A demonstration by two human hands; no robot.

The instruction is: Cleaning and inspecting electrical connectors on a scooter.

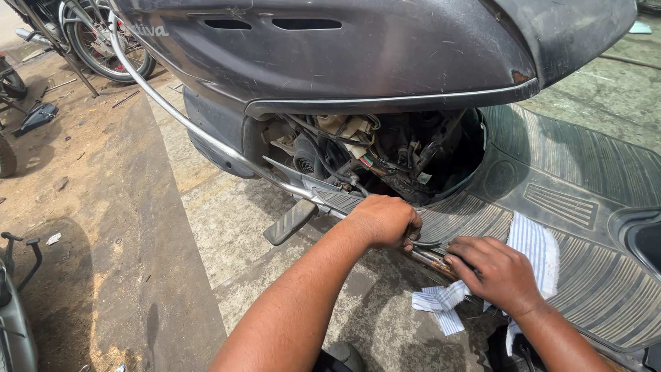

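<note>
Striped cloth (pixel 530 248) on ribbed footboard (pixel 592 207)

Two bare forearms reach up from the lower edge of the head view, both hands low and close together, just apart. The left hand (pixel 385 220) is curled into a loose fist, knuckles up, fingers tucked under and closed in a grip, wrist straight along a long outstretched forearm. The right hand (pixel 497 270) lies palm down, fingers (pixel 463 251) bent and pointing toward the left hand, wrist slightly cocked, pressing flat rather than gripping.
</note>
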